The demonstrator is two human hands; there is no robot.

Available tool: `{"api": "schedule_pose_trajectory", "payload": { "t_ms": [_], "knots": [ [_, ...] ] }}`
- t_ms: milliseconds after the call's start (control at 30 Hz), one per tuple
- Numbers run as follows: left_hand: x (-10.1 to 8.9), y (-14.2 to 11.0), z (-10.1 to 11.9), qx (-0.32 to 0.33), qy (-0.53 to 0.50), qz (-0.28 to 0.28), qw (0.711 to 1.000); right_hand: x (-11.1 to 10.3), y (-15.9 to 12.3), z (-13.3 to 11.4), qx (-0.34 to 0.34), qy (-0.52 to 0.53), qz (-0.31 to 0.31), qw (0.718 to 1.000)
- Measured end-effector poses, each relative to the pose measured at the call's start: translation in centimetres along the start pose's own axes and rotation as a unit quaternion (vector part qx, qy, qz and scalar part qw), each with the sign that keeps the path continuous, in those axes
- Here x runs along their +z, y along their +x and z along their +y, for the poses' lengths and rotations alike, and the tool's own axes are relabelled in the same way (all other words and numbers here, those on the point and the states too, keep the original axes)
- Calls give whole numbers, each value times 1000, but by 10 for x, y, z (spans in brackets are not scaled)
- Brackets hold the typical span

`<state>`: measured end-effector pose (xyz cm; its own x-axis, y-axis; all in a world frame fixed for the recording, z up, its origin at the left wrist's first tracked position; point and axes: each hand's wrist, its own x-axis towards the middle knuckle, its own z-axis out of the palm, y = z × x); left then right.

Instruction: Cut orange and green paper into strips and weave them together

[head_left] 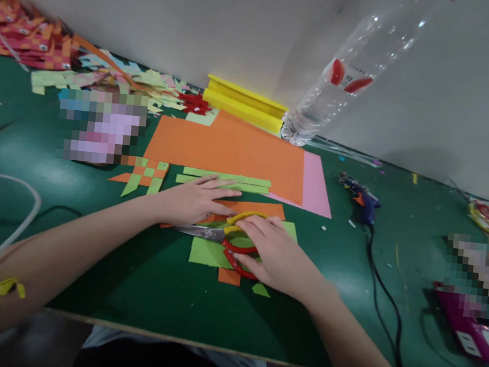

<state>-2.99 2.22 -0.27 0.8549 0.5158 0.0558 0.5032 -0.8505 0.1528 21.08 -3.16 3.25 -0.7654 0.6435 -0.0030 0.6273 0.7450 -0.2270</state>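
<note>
My right hand (275, 254) is closed on a pair of scissors (211, 234) with one yellow and one red handle. The blades point left and lie low over a green sheet of paper (207, 254). My left hand (191, 200) lies flat, fingers stretched, beside two light-green paper strips (244, 183) and over an orange strip (263, 211). The blade tips are close below its palm. A woven orange-and-green paper piece (148, 173) sits left of this hand. Small orange (229, 276) and green scraps (261, 290) lie below the green sheet.
Large orange sheet (231, 145) and pink sheet (317, 185) lie behind the hands. A clear bottle (322, 98) and yellow folded strip (243, 104) stand at the wall. A glue gun (362, 199) with a black cord is on the right; paper scraps (159, 86) are piled back left.
</note>
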Motion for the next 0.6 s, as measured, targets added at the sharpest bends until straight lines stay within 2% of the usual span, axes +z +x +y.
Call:
{"api": "schedule_pose_trajectory", "payload": {
  "t_ms": [600],
  "knots": [
    [-3, 0, 1, -1, -11, 0, 1000, 8, 6, -10, -24, -6, 24, 999]
  ]
}}
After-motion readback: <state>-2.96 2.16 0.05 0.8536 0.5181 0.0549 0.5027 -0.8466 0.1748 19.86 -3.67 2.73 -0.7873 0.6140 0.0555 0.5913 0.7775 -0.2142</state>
